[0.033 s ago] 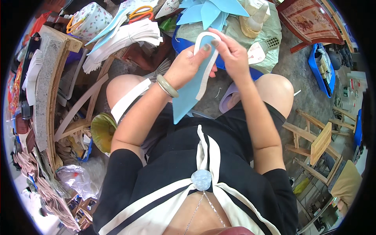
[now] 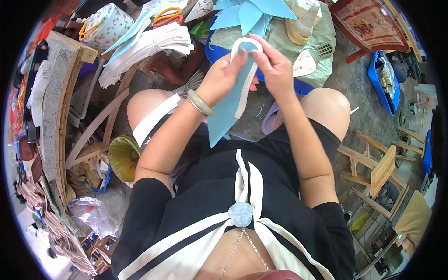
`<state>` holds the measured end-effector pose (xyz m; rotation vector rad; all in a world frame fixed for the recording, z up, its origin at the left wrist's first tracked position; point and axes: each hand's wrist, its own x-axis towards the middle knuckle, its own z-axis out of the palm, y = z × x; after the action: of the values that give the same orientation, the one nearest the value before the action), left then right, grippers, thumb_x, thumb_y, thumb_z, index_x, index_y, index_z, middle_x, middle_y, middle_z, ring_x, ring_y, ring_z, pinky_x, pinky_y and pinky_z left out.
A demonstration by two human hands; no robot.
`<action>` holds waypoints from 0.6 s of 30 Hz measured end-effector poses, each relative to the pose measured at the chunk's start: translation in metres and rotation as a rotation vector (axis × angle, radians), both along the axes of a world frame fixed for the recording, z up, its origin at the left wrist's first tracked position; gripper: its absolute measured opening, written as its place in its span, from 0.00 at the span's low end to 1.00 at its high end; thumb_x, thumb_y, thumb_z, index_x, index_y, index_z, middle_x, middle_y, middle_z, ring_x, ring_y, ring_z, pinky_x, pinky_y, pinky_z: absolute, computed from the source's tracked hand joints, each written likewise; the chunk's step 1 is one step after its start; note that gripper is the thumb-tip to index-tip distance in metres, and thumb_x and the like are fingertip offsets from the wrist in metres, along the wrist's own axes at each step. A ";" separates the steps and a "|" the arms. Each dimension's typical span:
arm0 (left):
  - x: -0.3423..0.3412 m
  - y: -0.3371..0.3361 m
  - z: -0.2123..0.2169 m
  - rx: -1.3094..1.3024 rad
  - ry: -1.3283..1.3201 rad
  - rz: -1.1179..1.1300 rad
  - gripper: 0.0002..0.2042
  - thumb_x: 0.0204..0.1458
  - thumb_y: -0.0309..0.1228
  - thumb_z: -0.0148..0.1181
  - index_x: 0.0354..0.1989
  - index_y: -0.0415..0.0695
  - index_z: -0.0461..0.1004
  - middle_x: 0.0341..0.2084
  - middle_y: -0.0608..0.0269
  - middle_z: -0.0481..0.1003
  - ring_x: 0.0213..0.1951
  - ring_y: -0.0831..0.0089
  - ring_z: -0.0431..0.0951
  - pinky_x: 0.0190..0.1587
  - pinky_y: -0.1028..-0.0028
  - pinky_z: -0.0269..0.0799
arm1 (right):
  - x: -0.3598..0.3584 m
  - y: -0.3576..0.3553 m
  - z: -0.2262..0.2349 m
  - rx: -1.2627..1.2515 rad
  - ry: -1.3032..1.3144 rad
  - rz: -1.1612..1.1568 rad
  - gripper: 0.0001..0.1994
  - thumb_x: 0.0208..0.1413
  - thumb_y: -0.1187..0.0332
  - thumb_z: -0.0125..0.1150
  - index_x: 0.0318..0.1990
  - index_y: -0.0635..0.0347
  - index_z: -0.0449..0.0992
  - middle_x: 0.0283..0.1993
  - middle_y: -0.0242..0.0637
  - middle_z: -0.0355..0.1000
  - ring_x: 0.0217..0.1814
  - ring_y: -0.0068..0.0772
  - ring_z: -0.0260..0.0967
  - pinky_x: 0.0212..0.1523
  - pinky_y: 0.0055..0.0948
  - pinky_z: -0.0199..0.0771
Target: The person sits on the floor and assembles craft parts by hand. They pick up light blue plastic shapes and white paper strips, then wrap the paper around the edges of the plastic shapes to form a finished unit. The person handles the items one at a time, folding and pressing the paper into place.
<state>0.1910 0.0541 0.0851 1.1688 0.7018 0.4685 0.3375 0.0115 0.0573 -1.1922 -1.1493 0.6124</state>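
Cluttered workshop floor, bare concrete w/ scrap wood and paper stacks round the seated person. A stack of white strips (image 2: 149, 44) lies upper left, orange-handled scissors (image 2: 167, 14) just beyond it, and a floral-print box (image 2: 106, 21) further left. Blue cut shapes (image 2: 249, 14) are piled top centre on a greenish sack (image 2: 261, 39) over a blue tub (image 2: 298, 86). Blue crate (image 2: 383, 81) far right, small wooden stool (image 2: 375, 170) lower right, yellow-green bowl (image 2: 122, 156) by the person's left thigh.

Both hands are raised above the knees, close together, working one piece. Left hand (image 2: 223, 81): fingers curled narrow, thumb and fingertips pinching the blue pointed piece (image 2: 224, 116) together w/ the white strip (image 2: 246, 63) along its edge; a pale green bangle (image 2: 199, 103) sits at the wrist. Forearm comes up from lower left, wrist bent slightly inward.

Right hand (image 2: 275, 70): fingers bent, tips closed on the top of the white strip where it arcs into a loop above the blue piece. Forearm rises nearly straight from lower right, elbow near the waist.

The blue piece hangs point-down btwn the hands, tip over the gap btwn the knees; the strip runs down its right edge, touching it.
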 end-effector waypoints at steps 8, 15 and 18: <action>0.000 0.009 -0.021 0.136 -0.028 0.045 0.28 0.63 0.54 0.38 0.46 0.38 0.71 0.31 0.60 0.76 0.29 0.76 0.77 0.32 0.76 0.74 | -0.010 -0.015 0.001 -0.188 0.258 0.162 0.34 0.48 0.73 0.68 0.64 0.57 0.63 0.23 0.22 0.59 0.20 0.11 0.57 0.18 0.16 0.60; -0.020 0.029 -0.027 1.262 0.301 -0.132 0.27 0.45 0.32 0.65 0.53 0.37 0.64 0.43 0.49 0.70 0.41 0.57 0.75 0.45 0.64 0.71 | 0.020 -0.019 0.007 -0.325 0.169 0.413 0.35 0.47 0.69 0.68 0.64 0.61 0.62 0.43 0.31 0.71 0.37 0.21 0.68 0.39 0.22 0.70; -0.023 0.025 -0.015 1.253 0.535 -0.175 0.24 0.39 0.31 0.67 0.46 0.37 0.67 0.38 0.46 0.72 0.41 0.48 0.74 0.44 0.58 0.70 | 0.008 -0.020 0.014 -0.288 -0.177 0.275 0.28 0.45 0.66 0.70 0.57 0.57 0.69 0.40 0.31 0.73 0.40 0.24 0.72 0.43 0.23 0.71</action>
<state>0.1675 0.0789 0.0703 2.5784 0.7418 0.4420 0.3451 -0.0082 0.0712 -1.3630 -1.4238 0.9192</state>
